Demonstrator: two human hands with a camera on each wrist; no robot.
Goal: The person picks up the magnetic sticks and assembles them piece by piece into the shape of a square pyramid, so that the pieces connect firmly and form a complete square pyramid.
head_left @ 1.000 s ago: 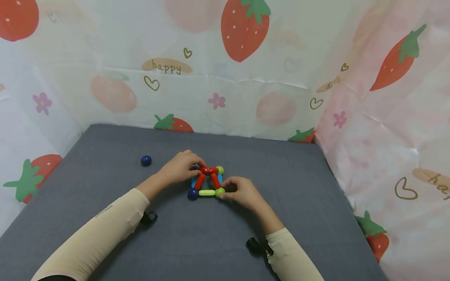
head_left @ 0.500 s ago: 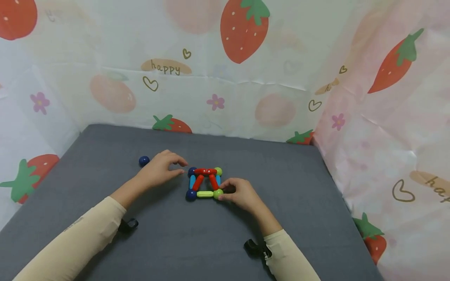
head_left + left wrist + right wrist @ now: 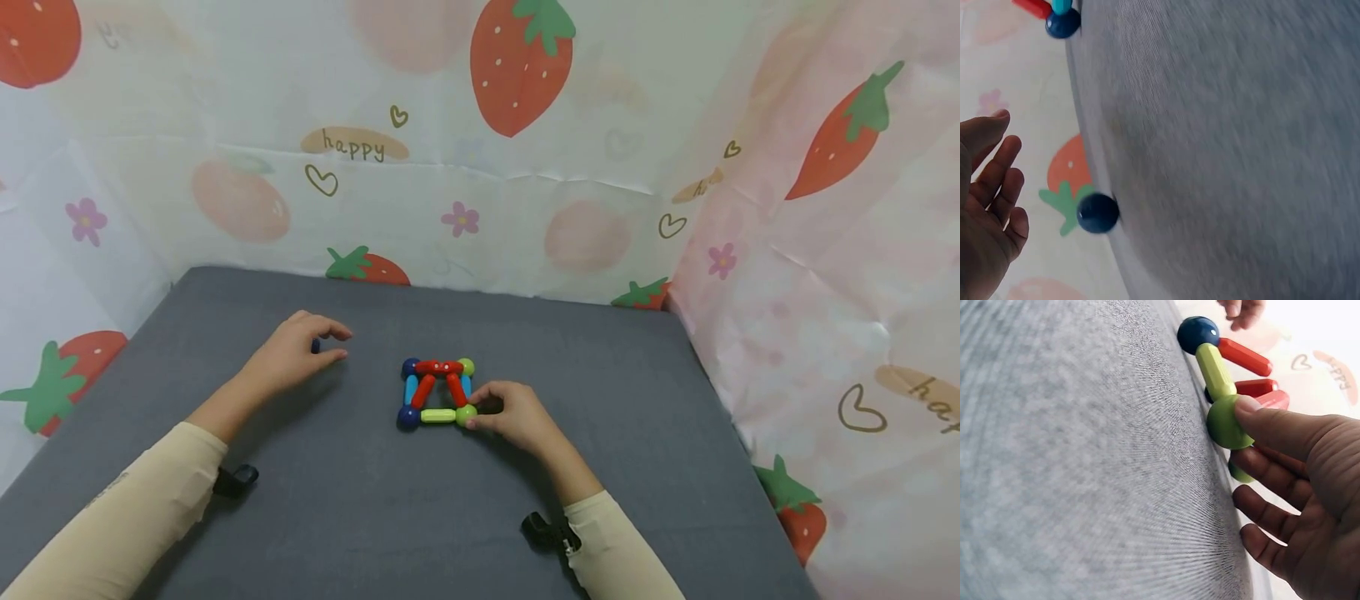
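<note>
A frame of magnetic sticks and balls [image 3: 438,416] stands on the grey cloth, with red, light blue and yellow-green sticks joined by dark blue and green balls. My right hand [image 3: 517,414] pinches the near right green ball [image 3: 1227,422] between thumb and index finger, its other fingers loosely bent. Left of the frame, my left hand [image 3: 288,354] hovers over the cloth with thumb and fingers apart, holding nothing. A loose dark blue ball [image 3: 1098,213] lies just beyond that hand, apart from it in the left wrist view and mostly hidden behind it in the head view.
The grey cloth-covered table [image 3: 420,508] runs back to a strawberry-print curtain [image 3: 525,225] that hangs behind and along both sides. A black camera mount sits under each wrist, such as the right mount [image 3: 546,532].
My left hand has let go of the frame and moved left to the loose blue ball. The right hand keeps its pinch on the green ball, nearly still.
</note>
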